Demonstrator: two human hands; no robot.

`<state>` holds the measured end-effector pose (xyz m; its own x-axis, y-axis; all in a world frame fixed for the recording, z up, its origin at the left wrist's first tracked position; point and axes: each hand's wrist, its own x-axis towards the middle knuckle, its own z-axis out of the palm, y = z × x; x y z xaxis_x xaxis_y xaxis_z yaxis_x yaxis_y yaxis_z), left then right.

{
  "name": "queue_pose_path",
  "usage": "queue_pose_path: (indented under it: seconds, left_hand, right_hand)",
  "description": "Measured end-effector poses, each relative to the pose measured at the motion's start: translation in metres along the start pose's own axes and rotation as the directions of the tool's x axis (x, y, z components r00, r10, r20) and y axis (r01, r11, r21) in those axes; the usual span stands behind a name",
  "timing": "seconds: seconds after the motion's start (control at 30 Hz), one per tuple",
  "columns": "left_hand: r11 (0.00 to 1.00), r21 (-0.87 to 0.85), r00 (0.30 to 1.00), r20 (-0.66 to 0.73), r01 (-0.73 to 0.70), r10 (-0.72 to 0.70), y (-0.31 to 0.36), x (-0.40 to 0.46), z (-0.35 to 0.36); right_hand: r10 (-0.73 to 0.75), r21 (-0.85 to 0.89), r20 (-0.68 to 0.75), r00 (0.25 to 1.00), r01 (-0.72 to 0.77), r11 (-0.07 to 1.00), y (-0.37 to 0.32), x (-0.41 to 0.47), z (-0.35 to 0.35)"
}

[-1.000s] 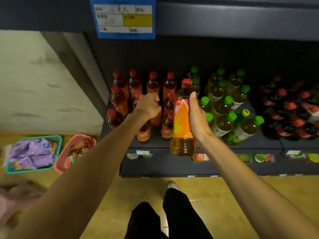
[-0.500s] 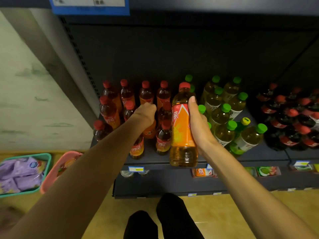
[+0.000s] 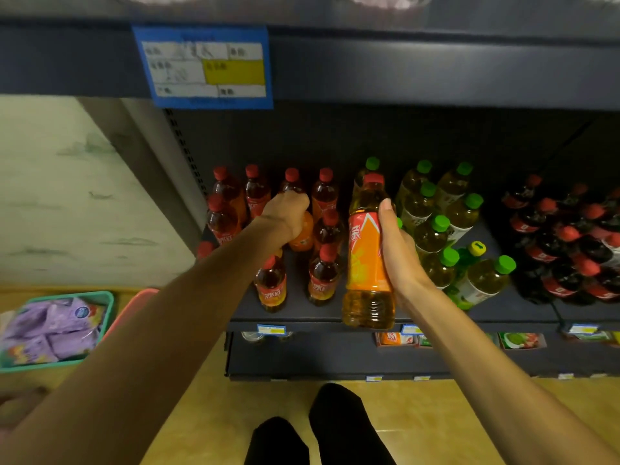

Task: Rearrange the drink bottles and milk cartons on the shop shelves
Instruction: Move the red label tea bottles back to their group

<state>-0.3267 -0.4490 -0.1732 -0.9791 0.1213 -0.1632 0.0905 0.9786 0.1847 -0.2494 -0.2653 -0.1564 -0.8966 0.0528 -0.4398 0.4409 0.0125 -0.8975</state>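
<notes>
Orange-label bottle (image 3: pixel 367 263) (upright) in right hand (image 3: pixel 399 253)

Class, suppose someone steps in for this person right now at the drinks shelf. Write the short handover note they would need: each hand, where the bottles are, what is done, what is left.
Left hand: gripping the top of a red-capped bottle inside the red-capped group at the shelf's left end.
Right hand: holding the large orange-label bottle upright at the front edge of the shelf, between the red-capped and green-capped bottles.
Done: red-capped, green-capped and dark cola bottles stand in separate groups.
Left: place the large bottle; one green-capped bottle at the front leans and probably needs straightening. Cartons sit on the shelf below.
</notes>
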Motion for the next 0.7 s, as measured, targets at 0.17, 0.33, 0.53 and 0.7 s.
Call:
queue_pose_path:
  seconds: [0.17,0.33,0.53,0.7]
  left_hand:
    - [0.999,0.001,0.998,-0.052,-0.034,0.034,-0.004,-0.023,-0.040]
    - [0.977,-0.196,0.984,-0.169,-0.089,0.056,-0.015,-0.051,-0.056]
    - [0.802,-0.575,0.949,-0.315,-0.165,-0.030,-0.031,-0.086,-0.056]
    - [0.526,-0.831,0.928,-0.321,-0.181,-0.188,-0.038,-0.122,-0.058]
  right_hand:
    - [0.105,0.044,-0.008,0.994,-0.104,0.994,-0.017,-0.019,0.004]
    - [0.136,0.121,0.077,0.988,-0.145,0.982,-0.036,-0.041,0.011]
    - [0.083,0.133,0.098,0.992,-0.096,0.986,-0.047,-0.065,0.016]
    - [0.073,0.029,0.070,0.995,-0.075,0.997,-0.048,-0.080,0.021]
